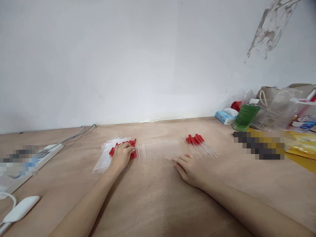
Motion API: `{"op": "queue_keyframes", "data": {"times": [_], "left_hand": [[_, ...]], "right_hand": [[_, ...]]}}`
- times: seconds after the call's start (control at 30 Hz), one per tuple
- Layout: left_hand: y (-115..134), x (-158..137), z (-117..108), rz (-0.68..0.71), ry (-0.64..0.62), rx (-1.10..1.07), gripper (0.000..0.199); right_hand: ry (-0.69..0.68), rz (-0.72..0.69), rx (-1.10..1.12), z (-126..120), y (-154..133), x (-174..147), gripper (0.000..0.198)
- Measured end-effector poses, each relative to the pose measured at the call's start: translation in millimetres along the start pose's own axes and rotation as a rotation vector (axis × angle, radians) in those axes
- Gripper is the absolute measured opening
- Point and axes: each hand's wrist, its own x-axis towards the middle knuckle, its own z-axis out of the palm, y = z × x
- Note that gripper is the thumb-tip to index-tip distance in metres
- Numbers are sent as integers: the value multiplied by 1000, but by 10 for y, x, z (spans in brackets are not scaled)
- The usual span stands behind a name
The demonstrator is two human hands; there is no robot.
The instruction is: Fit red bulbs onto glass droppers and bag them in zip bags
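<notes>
Resting over a pile of loose red caps [132, 154], the left hand [122, 153] is curving its fingers downward, half closed; whether it is gripping one of the caps I cannot tell, since its own fingers are hiding the spot. The right hand [185, 167] is pinching what looks like a single thin clear rod [168, 158] between thumb and fingers, the free end pointing left, near the lower edge of the middle row. That row of bare rods [158, 149] is lying side by side on the worktop [153, 200] between the two hands, none of them showing any red. Beyond the right hand, a smaller fanned bunch of red-tipped rods [196, 140] is lying apart (the tips gathering toward the wall, the clear shafts spreading rightward).

Judging by these groups, the work seems to be standing at an early-to-middle point: the fanned bunch is looking finished, while the longer bare row and the loose caps appear to be waiting. Clear plastic bags [101, 159] are lying flat beside and partly beneath the caps, with nothing visibly packed inside.
</notes>
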Motion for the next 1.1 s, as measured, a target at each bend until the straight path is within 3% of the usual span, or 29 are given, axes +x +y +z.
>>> {"op": "queue_keyframes", "data": {"times": [0.33, 0.63, 0.77, 0.9, 1.0, 1.1], "left_hand": [[66, -30, -16, -34, 101, 163, 26], [177, 54, -221, -135, 230, -42, 24], [446, 27, -292, -205, 270, -444, 22], [923, -165, -157, -298, 79, -1016, 24], [1147, -308, -21, -285, -88, -1199, 25], [1175, -358, 36, -271, -171, -1265, 26]], "right_hand": [[-60, 10, 31, -7, -4, -3, 26], [-41, 2, 70, -13, -13, 9, 19], [38, 24, 95, -33, -37, 27, 15], [81, 85, 121, -58, -42, 35, 14], [78, 85, 124, -53, -29, 27, 13], [69, 63, 127, -40, -24, 20, 13]]}}
